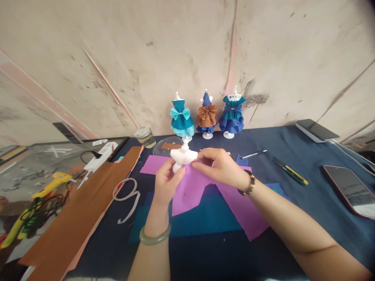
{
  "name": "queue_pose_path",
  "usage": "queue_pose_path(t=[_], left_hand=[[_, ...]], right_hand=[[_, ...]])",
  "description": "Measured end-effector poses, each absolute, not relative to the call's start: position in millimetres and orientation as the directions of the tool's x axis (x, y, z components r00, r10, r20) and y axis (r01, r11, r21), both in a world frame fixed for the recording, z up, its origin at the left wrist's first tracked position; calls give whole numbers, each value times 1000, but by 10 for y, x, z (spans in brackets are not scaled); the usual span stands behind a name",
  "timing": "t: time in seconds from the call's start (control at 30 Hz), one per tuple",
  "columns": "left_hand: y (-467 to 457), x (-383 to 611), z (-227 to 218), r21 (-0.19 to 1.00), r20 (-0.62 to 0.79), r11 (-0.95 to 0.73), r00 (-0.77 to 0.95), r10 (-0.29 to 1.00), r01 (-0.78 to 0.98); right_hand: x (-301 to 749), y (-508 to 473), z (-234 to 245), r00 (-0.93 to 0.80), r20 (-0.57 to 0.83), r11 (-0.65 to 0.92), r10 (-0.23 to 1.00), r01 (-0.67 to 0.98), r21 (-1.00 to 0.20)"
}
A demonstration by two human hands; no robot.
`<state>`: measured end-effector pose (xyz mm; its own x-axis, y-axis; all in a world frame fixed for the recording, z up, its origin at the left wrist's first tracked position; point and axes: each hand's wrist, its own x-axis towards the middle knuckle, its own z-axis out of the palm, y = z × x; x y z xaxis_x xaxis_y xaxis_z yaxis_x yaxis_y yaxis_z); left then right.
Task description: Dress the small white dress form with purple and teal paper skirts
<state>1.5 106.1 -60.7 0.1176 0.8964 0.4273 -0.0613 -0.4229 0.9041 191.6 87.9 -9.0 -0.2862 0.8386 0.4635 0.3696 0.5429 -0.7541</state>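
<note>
A small white dress form (pixel 184 156) stands upright in the middle, held around its torso by my left hand (pixel 167 181), whose fingers are closed. Below its bust hangs a purple fabric piece (pixel 188 194), pressed against the form's front. My right hand (pixel 218 166) pinches the upper edge of this piece at the form's right side, thumb and fingers together. The form's lower part is hidden behind the fabric and my left hand. Under my hands lie more purple fabric (pixel 244 208) and a teal sheet (pixel 218 214).
Three dressed miniature forms (pixel 182 119) line the wall. A glass of liquid (pixel 145 137) and a clear plate (pixel 159 146) stand nearby. Left are white tape (pixel 129 190), brown fabric (pixel 84 207) and a yellow glue gun (pixel 52 185); right, a pen (pixel 254 154), cutter (pixel 290 171) and phone (pixel 351 189).
</note>
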Motion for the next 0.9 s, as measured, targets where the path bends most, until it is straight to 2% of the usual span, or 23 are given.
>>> queue_pose_path(t=[0.3,0.67,0.9], left_hand=[[1083,22,-639,914,402,-391,118,908,-103],[1095,38,-664,901,433,-420,135,891,-110],[1091,48,-694,897,442,-433,142,886,-89]], right_hand=[[1894,899,-125,-357,529,626,770,260,-735],[1863,925,-207,-255,577,629,776,257,-734],[1826,923,-194,-197,493,529,848,240,-814]])
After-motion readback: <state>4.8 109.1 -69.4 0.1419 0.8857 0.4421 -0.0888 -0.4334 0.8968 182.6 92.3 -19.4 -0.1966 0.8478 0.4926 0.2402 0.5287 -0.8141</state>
